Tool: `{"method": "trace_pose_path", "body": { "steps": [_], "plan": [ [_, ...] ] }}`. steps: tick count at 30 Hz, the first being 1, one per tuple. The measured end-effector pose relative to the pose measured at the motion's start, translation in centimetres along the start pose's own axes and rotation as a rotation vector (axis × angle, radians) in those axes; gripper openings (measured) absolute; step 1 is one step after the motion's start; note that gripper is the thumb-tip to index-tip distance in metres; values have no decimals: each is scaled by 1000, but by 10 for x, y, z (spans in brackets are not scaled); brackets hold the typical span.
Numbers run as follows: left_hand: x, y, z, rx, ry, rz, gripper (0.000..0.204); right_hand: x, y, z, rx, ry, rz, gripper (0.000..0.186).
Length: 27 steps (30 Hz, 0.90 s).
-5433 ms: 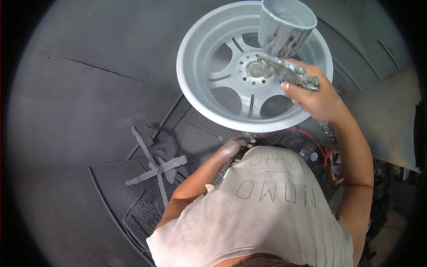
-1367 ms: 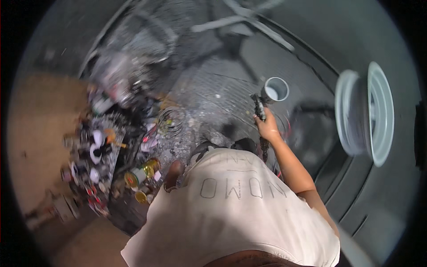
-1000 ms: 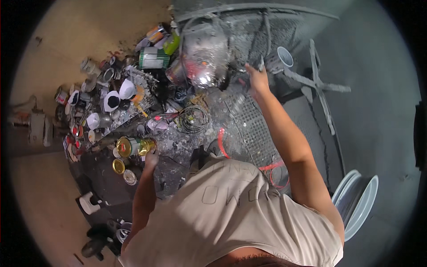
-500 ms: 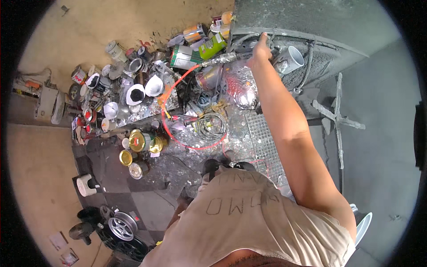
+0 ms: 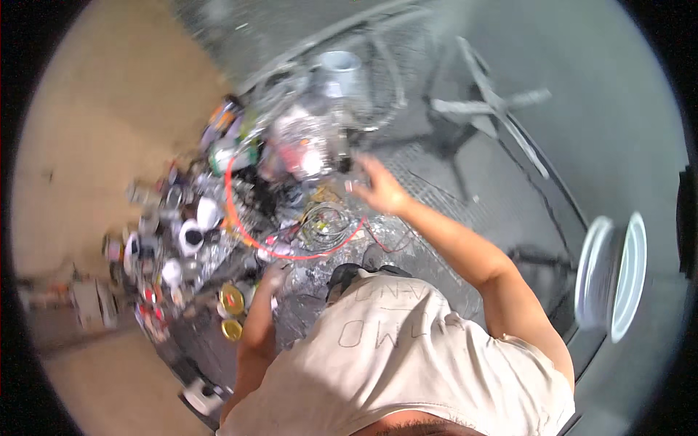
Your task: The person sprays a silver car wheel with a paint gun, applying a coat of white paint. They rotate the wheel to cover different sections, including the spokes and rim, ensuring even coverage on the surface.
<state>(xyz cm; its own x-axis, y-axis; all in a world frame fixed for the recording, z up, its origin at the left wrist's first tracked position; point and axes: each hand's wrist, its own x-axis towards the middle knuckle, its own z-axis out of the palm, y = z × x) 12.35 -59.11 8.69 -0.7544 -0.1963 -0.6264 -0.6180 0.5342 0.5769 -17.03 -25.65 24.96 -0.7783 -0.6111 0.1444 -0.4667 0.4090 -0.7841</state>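
Note:
My right hand (image 5: 379, 189) is held out ahead of me with its fingers apart and nothing in it. Just beyond it are a shiny foil-wrapped bundle (image 5: 309, 142) and, farther off, a pale grey cup (image 5: 340, 71) by the pipes of the grey structure. My left hand (image 5: 275, 280) hangs low on the left, near gold-lidded cans (image 5: 232, 298); motion smears its fingers. Between the hands, an orange-red hose (image 5: 236, 218) curves round a coiled grey cable (image 5: 325, 224) on the floor.
Paint cans, cups and white paper cones (image 5: 191, 238) crowd the left side. A splattered, cross-shaped stand (image 5: 494, 105) rises at the far right. A silver wheel rim (image 5: 611, 276) is nearer on the right. A white holder-like object (image 5: 203, 398) lies at the lower left.
My right hand has let go at the pipes by the grey cup and drawn back toward me, fingers apart. My left hand has come into view. The view has swung right.

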Motion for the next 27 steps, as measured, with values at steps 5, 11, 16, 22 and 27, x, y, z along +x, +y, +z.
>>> {"method": "trace_pose_path", "body": {
  "steps": [5, 11, 16, 22, 27],
  "plan": [
    [51, 93, 25, -38, -347, 249, 34, -286, 95, -20, -95, -199, 711, 84],
    [17, 269, 169, 307, -894, 398, 47, -579, 49, -25, 196, 150, 1500, 83],
    [-84, 359, 310, 753, -1183, 657, 53, -671, -4, 76, 273, 451, 1591, 80],
    [-126, 302, 421, 1084, -1363, 676, 53, -675, -45, 83, 939, 579, 1322, 72],
    [-127, 320, 416, 952, -1470, 741, 46, -711, -15, 85, 910, 572, 1227, 74]
  ]
}}
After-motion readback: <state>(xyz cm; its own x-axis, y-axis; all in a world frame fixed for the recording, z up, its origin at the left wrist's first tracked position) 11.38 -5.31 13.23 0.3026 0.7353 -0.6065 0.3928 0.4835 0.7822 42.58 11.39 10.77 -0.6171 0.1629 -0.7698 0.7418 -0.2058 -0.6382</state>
